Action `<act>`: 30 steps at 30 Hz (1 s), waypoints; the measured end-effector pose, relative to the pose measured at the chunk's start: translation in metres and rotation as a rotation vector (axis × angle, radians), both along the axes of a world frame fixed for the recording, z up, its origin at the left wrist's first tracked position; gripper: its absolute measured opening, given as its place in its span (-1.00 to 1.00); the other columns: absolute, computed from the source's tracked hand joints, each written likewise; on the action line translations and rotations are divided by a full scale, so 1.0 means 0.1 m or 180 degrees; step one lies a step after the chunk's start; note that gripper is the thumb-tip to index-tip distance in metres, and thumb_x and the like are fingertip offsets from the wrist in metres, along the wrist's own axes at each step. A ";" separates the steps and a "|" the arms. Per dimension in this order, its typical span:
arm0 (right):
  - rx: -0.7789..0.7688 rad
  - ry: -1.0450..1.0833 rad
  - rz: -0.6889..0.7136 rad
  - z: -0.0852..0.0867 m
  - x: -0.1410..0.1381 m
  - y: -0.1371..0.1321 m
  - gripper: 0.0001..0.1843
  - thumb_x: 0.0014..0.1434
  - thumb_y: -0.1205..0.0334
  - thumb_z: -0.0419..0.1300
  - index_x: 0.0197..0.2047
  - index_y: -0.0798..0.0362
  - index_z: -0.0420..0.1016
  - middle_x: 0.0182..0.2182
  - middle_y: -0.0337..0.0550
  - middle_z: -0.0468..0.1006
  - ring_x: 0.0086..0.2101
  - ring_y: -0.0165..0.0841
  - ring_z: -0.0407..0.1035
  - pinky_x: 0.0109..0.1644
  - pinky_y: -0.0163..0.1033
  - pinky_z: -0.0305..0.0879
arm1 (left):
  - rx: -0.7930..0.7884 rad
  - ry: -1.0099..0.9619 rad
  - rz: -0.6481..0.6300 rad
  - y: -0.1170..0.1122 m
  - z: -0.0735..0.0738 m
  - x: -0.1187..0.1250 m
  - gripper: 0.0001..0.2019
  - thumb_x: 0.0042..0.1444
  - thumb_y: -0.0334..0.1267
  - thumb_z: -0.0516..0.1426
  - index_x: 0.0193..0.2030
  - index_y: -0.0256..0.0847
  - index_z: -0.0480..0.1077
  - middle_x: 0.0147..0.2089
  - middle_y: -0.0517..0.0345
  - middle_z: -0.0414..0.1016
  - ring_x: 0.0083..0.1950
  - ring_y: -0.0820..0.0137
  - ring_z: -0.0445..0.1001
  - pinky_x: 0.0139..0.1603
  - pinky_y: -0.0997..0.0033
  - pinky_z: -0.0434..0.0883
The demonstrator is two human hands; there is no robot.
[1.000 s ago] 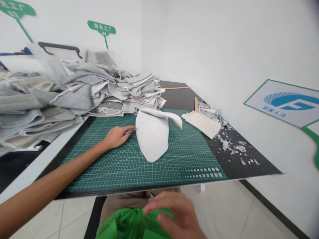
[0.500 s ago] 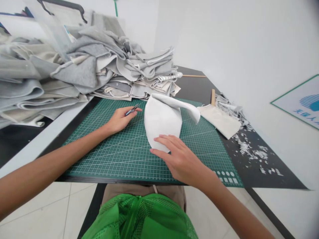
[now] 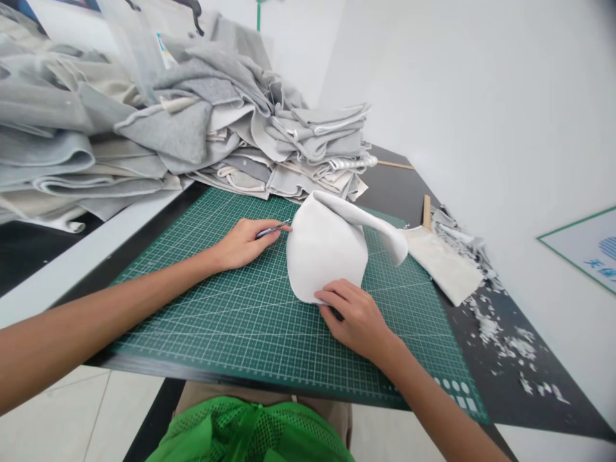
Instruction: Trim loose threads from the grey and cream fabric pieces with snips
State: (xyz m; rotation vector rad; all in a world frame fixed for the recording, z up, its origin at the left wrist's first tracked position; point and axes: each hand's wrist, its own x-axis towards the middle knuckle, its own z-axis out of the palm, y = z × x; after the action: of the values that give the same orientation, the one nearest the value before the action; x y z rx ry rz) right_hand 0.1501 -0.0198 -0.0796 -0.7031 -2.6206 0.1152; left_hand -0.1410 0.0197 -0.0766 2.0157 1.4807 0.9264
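Observation:
My left hand (image 3: 248,242) is closed around a small pair of metal snips (image 3: 273,229), whose tips point right toward the left edge of a white fabric piece (image 3: 327,250). The fabric stands up from the green cutting mat (image 3: 231,333), with its upper part folded over and curling out to the right. At its lower edge my right hand (image 3: 353,314) pinches the material, fingers in front and thumb underneath.
A tall heap of grey and cream fabric (image 3: 183,135) covers the back left. To the right lie a flat cream cloth piece (image 3: 445,263), a wooden strip (image 3: 427,212) and scattered white scraps (image 3: 500,333) on the black table (image 3: 543,385). A wall sign (image 3: 591,250) hangs at right.
My right hand has gone from resting fingers on the fabric to gripping its lower edge. The snips in my left hand are nearer the fabric's left edge. The view has shifted slightly.

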 end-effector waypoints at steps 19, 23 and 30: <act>-0.1243 0.2238 0.0220 0.15 0.12 -0.05 -0.41 0.09 0.67 0.10 0.07 -0.07 0.56 -0.11 -0.11 0.68 -0.15 -0.23 0.59 -0.13 -0.07 0.60 | 0.0067 0.0471 -0.1445 -0.56 0.42 0.38 -0.66 0.43 -0.17 -0.12 0.30 0.04 0.11 -0.03 0.28 0.58 -0.16 0.42 0.57 -0.23 0.48 0.33; -0.1470 0.2682 0.0089 0.17 0.12 -0.04 -0.48 0.10 0.65 0.15 -0.03 -0.08 0.61 -0.22 -0.15 0.72 -0.24 -0.25 0.62 -0.21 -0.12 0.61 | 0.0139 0.0666 -0.1746 -0.46 0.55 0.52 -0.68 0.45 -0.23 -0.15 0.27 0.09 0.14 0.05 0.30 0.53 -0.14 0.44 0.56 -0.22 0.48 0.31; -0.1497 0.3465 -0.0389 0.32 0.23 0.03 -0.67 0.14 0.51 0.24 -0.17 -0.10 0.67 -0.35 -0.17 0.73 -0.36 -0.28 0.62 -0.30 -0.20 0.59 | 0.0308 0.0645 -0.1984 -0.24 0.77 0.81 -0.64 0.33 -0.24 0.05 0.23 0.14 0.21 -0.09 0.37 0.59 -0.27 0.45 0.54 -0.30 0.47 0.31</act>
State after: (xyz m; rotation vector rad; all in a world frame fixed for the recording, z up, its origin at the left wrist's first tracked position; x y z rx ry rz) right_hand 0.1726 -0.0165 -0.0479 -0.6692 -1.5003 0.8349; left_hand -0.0597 -0.0040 0.0006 2.4795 0.8029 0.5480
